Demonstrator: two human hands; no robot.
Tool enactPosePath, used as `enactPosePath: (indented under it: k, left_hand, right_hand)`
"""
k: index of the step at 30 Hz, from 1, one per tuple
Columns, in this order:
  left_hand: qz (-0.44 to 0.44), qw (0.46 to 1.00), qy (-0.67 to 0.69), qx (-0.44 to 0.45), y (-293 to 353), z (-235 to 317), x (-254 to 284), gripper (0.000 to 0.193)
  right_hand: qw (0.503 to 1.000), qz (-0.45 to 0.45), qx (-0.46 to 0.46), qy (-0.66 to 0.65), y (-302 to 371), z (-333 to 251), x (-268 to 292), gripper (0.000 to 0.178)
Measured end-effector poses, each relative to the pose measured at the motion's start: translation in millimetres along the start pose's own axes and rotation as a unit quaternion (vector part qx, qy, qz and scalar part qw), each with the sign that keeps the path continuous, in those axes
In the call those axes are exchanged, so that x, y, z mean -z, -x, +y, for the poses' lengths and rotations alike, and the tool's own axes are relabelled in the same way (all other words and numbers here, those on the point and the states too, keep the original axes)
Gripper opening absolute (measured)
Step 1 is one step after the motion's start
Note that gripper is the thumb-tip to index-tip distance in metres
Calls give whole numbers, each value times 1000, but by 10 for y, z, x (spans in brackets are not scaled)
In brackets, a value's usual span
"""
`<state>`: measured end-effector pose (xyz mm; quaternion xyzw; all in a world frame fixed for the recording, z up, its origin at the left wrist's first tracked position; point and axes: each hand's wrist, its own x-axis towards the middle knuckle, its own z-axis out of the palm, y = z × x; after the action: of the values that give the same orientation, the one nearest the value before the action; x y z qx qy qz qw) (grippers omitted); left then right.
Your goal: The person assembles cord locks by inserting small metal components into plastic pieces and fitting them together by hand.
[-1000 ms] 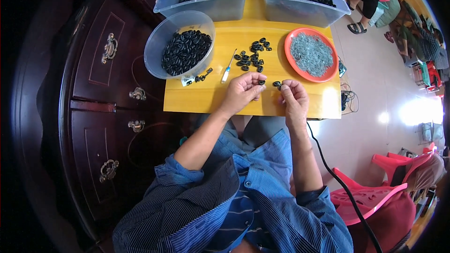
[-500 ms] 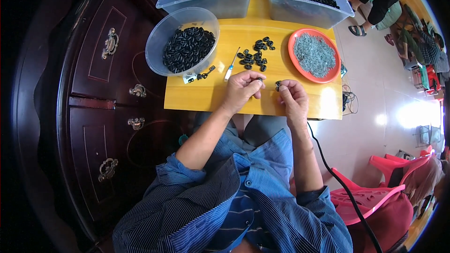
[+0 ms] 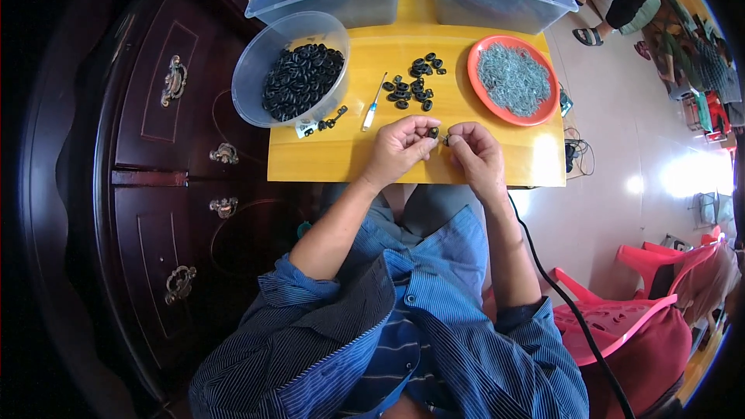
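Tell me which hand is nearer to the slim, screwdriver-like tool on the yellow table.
The left hand. It is just to the right of the tool and closer to the person; the right hand is farther right, beyond the left one.

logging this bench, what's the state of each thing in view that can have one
left hand: closed on a black part
right hand: closed on a small dark piece
round tub: open, partly filled with black pieces
left bin: open, holding black pieces
right bin: open, holding black pieces
orange plate: piled with metal pieces
screwdriver: lying on the table, not held
loose black pieces: grouped on the table
cabinet: closed
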<state>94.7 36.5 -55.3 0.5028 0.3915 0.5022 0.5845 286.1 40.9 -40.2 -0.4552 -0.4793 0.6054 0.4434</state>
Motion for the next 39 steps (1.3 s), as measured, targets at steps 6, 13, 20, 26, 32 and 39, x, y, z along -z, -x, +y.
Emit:
enactPosePath:
  k: [6, 13, 20, 26, 32, 39]
  left_hand:
    - [-6, 1000, -12, -7, 11, -1, -17, 32]
    - [-1, 1000, -19, -13, 17, 10, -43, 30]
    - [7, 999, -33, -14, 16, 7, -45, 32]
    - [-9, 987, -148, -59, 17, 13, -13, 32]
    - [-7, 984, -152, -89, -4, 91, -49, 31]
    - [-49, 951, -285, -108, 12, 482, -142, 42]
  right_hand:
    - [1000, 4, -6, 0, 22, -29, -12, 10]
    - [1000, -6, -3, 0, 0, 32, 19, 8]
    - [1000, -10, 2, 8, -17, -7, 4, 7]
    - [1000, -23, -4, -2, -21, -11, 5, 6]
    - [998, -38, -40, -2, -19, -95, 31, 8]
    - [987, -85, -128, -50, -4, -181, 73, 17]
